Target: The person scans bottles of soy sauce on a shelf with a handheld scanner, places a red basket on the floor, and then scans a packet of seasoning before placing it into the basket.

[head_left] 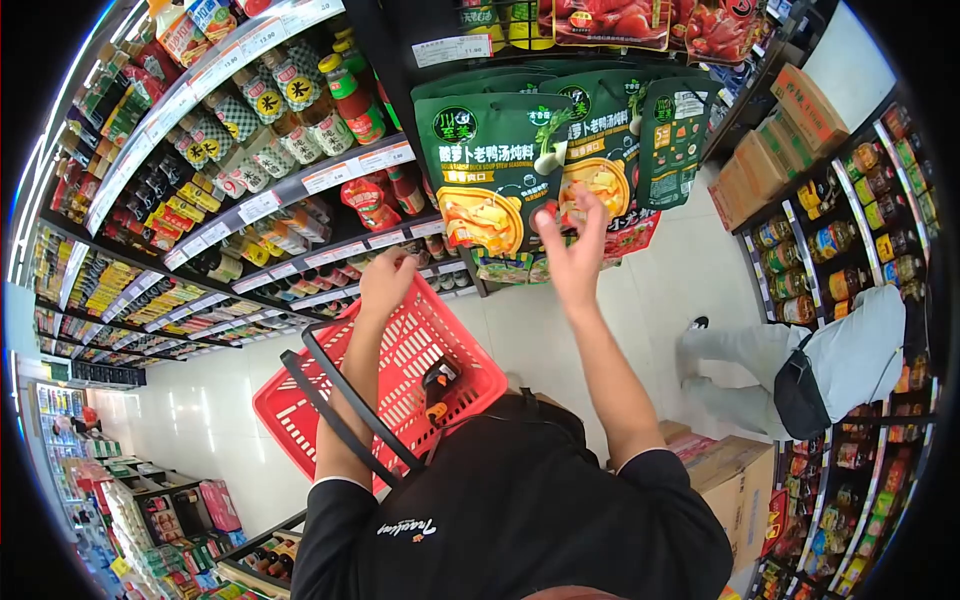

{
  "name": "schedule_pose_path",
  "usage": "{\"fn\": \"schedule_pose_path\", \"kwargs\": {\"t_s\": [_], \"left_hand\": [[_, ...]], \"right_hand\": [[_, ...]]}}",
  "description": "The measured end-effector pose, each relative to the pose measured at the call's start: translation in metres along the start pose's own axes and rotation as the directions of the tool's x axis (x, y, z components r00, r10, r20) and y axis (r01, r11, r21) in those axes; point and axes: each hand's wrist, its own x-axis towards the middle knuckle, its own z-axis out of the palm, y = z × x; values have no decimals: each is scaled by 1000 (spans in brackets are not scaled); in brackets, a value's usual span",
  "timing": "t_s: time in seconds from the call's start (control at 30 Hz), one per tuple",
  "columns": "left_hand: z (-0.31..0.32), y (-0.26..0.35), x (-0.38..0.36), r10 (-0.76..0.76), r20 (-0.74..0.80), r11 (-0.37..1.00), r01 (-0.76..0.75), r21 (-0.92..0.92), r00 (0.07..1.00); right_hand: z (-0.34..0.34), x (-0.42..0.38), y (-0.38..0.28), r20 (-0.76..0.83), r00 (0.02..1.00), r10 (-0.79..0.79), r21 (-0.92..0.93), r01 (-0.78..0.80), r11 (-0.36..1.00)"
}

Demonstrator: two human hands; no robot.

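Green pouches of soup stew seasoning (480, 175) hang in rows at the end of a shelf, straight ahead in the head view. My right hand (575, 255) is raised in front of them, thumb and fingers apart, its fingertips overlapping the lower part of a pouch. Lower and to the left, my left hand (387, 283) is curled closed near the shelf edge, with nothing visible in it. A red shopping basket (470, 335) hangs by its black handles (335, 395) from my left forearm. Inside it lies a small black and orange item (438, 385).
Shelves of bottles and jars (270, 110) rise on the left. Red packets (612, 22) hang above the pouches. To the right, a person in light clothes with a black bag (803, 390) stands by another shelf. Cardboard boxes (735, 490) sit beside me on the right.
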Motion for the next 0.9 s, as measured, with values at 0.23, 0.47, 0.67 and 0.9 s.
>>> {"fn": "schedule_pose_path", "kwargs": {"t_s": [0.23,0.47,0.67,0.9], "left_hand": [[-39,49,-29,65,-8,993,-66,-103,998],[-45,64,-41,123,-96,921,-149,-360,988],[-40,59,-38,131,-90,755,-158,-637,987],[-62,90,-52,419,102,434,-101,-895,902]], "right_hand": [[18,21,48,299,922,247,224,-320,921],[16,15,34,168,974,150,328,-199,923],[-16,9,-21,211,968,138,416,-216,883],[-32,1,-74,238,917,320,720,-388,575]]}}
